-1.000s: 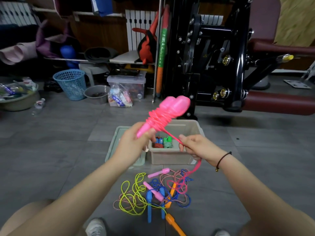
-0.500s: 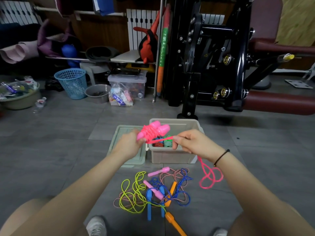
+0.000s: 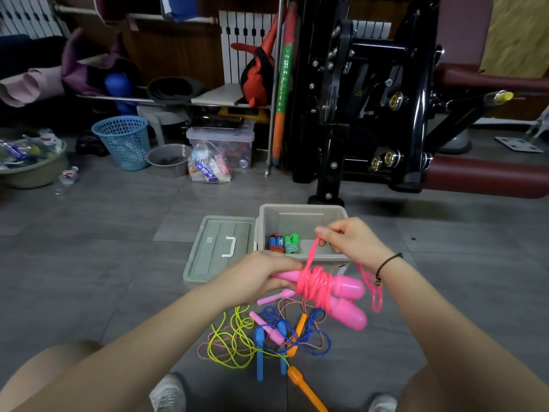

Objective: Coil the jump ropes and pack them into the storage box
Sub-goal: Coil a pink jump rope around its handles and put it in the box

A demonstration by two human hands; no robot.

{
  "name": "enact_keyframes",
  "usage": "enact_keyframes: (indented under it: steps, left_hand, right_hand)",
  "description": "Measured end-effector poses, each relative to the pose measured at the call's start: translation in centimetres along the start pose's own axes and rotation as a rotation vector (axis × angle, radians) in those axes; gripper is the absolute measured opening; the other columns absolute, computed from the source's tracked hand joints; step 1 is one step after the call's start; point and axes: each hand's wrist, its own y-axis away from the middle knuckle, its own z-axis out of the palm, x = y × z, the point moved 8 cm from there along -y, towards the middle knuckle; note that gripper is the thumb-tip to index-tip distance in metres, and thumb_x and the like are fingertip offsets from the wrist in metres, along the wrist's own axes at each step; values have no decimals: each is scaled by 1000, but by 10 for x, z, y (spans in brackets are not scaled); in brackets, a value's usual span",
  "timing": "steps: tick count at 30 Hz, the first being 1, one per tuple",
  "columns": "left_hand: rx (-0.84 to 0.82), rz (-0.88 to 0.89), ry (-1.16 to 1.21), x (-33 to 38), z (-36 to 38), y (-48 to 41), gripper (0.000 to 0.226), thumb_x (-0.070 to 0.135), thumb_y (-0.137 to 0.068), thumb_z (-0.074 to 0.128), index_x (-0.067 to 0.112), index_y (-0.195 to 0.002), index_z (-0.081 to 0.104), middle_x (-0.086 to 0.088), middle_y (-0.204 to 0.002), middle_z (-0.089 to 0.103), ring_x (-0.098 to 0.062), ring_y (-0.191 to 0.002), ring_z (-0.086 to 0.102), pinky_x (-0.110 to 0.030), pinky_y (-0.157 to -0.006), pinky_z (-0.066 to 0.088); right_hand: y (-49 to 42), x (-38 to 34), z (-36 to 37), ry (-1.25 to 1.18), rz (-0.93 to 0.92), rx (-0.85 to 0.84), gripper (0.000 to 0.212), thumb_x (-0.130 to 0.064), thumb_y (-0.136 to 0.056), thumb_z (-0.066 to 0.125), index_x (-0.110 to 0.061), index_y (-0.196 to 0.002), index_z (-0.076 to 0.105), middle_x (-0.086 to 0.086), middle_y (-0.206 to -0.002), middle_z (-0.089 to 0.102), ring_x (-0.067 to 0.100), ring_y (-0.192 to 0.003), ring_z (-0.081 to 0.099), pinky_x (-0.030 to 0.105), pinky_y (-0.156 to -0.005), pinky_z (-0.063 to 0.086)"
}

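Observation:
My left hand [image 3: 261, 278] grips the narrow ends of two pink jump-rope handles [image 3: 347, 298], held side by side with pink cord wound round their middle. My right hand [image 3: 350, 239] pinches the loose pink cord [image 3: 312, 251] just above the wrap; its slack tail [image 3: 375, 289] dangles below my right wrist. Behind my hands stands the open beige storage box [image 3: 300, 209], with two coiled ropes [image 3: 283, 243] inside. Its lid [image 3: 221, 248] lies flat to the left. On the floor below lies a tangle of ropes [image 3: 267, 334]: yellow-green, blue, orange, pink handles.
A black exercise machine [image 3: 371, 93] with dark red pads rises behind the box. At back left stand a blue basket [image 3: 124, 141], a grey bowl [image 3: 167, 159], a clear bin [image 3: 222, 144] and a basin [image 3: 32, 171]. My shoes [image 3: 167, 394] sit at the bottom edge.
Both hands came down and toward me from above the box. The pink handles swung from pointing up to lying sideways, and more cord is wound on them; the loose tail is shorter.

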Motion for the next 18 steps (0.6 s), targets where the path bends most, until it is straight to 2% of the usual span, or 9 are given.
enact_keyframes:
  steps: [2, 4, 5, 7, 9, 12, 15, 18]
  left_hand:
    - [88, 15, 42, 9, -13, 4, 29, 29, -86, 62, 20, -113, 64, 1, -101, 68, -7, -92, 58, -13, -81, 41]
    - [211, -46, 180, 6, -29, 9, 30, 25, -84, 63, 20, -114, 64, 3, -103, 70, -5, -94, 61, -16, -83, 44]
    - [292, -104, 267, 0, -38, 12, 31, 23, -83, 64, 22, -114, 65, 6, -103, 70, -4, -94, 62, -19, -84, 46]
    - [458, -220, 373, -14, -55, 16, 27, 20, -83, 67, 28, -109, 65, 17, -92, 70, 4, -83, 62, -21, -79, 49]
    - [573, -282, 401, -25, -69, 18, 23, 16, -85, 68, 36, -96, 62, 23, -75, 66, 10, -65, 55, -17, -66, 47]
    - [704, -378, 435, -47, -86, 25, 17, 20, -87, 65, 36, -83, 61, 14, -67, 65, 3, -53, 51, -19, -58, 45]
    - [755, -504, 403, -79, -98, 35, 13, 22, -88, 63, 32, -80, 62, 9, -65, 66, -7, -49, 49, -26, -57, 45]
    - [721, -587, 330, -105, -105, 44, 10, 23, -88, 63, 29, -80, 63, 6, -66, 66, -5, -47, 49, -28, -60, 45]
  right_hand:
    - [-3, 7, 8, -39, 9, -46, 32, -37, -86, 62, -12, -68, 68, -5, -48, 46, 4, -46, 38, 22, -51, 35]
    - [-7, 17, 22, -149, 96, -129, 27, -41, -77, 70, -17, -69, 65, -1, -57, 55, 9, -56, 50, 28, -61, 42]
    - [-7, 21, 28, -169, 138, -156, 21, -34, -77, 74, -20, -69, 61, -5, -59, 59, 10, -60, 54, 28, -65, 45]
    - [-7, 22, 32, -109, 122, -119, 25, -18, -90, 60, -19, -65, 55, -8, -49, 52, 10, -50, 47, 20, -53, 36]
    - [-4, 19, 33, -119, 80, -72, 33, -29, -96, 49, -15, -68, 59, -6, -47, 42, 9, -44, 33, 17, -44, 29]
    - [4, 14, 37, -78, 70, -126, 38, -36, -97, 44, -16, -70, 61, -5, -48, 38, 8, -42, 29, 17, -41, 26]
    - [22, 6, 43, 26, 82, -229, 32, -31, -99, 42, -18, -77, 61, -5, -54, 40, 3, -40, 33, 14, -40, 28]
    - [51, -10, 47, 251, 47, -344, 18, -27, -98, 45, -24, -88, 60, -8, -58, 45, 1, -41, 39, 15, -42, 35]
